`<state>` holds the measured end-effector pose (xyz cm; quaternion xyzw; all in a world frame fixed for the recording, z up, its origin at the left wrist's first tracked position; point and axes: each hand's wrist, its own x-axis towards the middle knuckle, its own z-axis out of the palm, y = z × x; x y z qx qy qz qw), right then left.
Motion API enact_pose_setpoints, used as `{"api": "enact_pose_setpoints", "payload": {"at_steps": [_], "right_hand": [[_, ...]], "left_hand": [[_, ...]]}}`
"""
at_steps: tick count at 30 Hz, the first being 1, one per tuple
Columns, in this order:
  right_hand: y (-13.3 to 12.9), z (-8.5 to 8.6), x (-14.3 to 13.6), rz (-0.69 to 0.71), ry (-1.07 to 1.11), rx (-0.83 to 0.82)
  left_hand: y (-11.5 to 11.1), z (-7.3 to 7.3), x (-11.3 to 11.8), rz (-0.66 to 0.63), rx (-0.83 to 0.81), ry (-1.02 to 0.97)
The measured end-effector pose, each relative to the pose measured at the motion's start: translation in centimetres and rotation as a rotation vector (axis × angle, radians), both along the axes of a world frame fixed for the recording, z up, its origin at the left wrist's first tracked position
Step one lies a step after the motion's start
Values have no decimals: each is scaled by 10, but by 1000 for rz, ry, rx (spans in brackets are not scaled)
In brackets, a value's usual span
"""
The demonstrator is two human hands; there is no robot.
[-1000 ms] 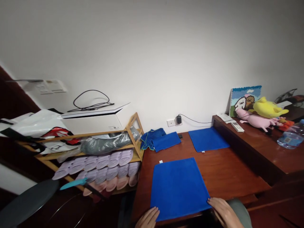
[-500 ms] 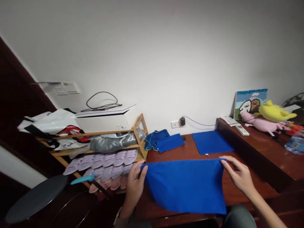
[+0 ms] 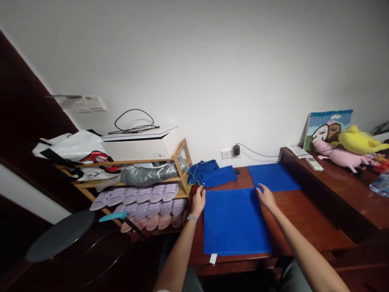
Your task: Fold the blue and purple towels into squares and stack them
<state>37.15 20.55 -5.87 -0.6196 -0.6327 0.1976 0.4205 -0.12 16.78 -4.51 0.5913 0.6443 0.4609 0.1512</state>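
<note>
From where I'm standing, the blue cloth (image 3: 235, 223) is lying flat on the desk (image 3: 306, 219), between the person's forearms, and it's stretching from the hands back toward the body. Both hands are reaching past most of it to its far edge. The left hand (image 3: 198, 202) is resting at the far left corner, fingertips seeming to touch the fabric; I can't tell whether they're pinching it. The right hand (image 3: 266, 197) is hovering just beside the far right corner, its fingers parting and, by the look of it, gripping nothing. So the cloth is lying inward of each hand, with the left seeming slightly closer to its corner.

The piece is looking roughly square, so no long axis is standing out. Its white tag (image 3: 213, 258) is poking out at the near edge, toward the left, well apart from either hand. Beyond the right hand, a second blue cloth (image 3: 273, 177) is spreading flat by the raised side section, while a folded blue cloth (image 3: 220, 177) is sitting beyond the left, against a crumpled one (image 3: 199, 172).
</note>
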Motion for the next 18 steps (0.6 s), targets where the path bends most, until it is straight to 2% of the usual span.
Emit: {"api": "enact_pose_setpoints", "payload": {"at_steps": [2, 4, 6, 8, 11, 14, 18], "right_hand": [[-20, -38, -14, 21, -60, 2], [-49, -79, -21, 95, -220, 2], [-77, -114, -21, 153, -385, -52], [-96, -136, -17, 182, -505, -117], [-106, -144, -11, 200, -599, -167], [-110, -142, -8, 211, -624, -178], [-124, -145, -4, 239, -605, -185]], "left_hand": [[-19, -30, 10, -4, -18, 40], [-46, -64, 17, -64, -46, 126], [-70, -97, 18, -133, -107, 363], [-87, -122, 16, -172, -175, 554], [-96, -142, 12, -183, -231, 675], [-104, -152, 10, -154, -229, 723], [-125, -164, 4, -117, -197, 751]]}}
